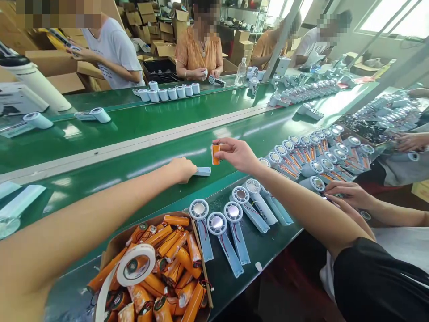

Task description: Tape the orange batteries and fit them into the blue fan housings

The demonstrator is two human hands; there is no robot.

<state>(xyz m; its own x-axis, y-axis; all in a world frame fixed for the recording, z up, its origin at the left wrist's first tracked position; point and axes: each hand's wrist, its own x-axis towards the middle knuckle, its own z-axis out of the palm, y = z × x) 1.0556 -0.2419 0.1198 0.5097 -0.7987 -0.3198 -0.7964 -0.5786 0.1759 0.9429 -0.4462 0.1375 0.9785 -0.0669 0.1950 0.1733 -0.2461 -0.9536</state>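
Over the green conveyor belt, my right hand [236, 154] pinches an orange battery [215, 153] upright between thumb and fingers. To its left, my left hand [182, 170] is closed around a light blue plastic part [203, 171], whose end sticks out to the right; the rest of it is hidden by the fingers. Below my hands stands a cardboard box [208, 286] full of orange batteries [181, 259], with a roll of white tape [136, 264] lying on top. Beside the box, several handheld fan bodies [217, 222] lie with their handles exposed and red wires showing.
Many more fan bodies [315, 167] crowd the right side. A co-worker's hands [350, 197] work close by at the right. Across the belt [140, 156], several people sit near white fan parts [172, 93] and a clear bottle [240, 71]. A white divider rail [97, 153] runs along the belt.
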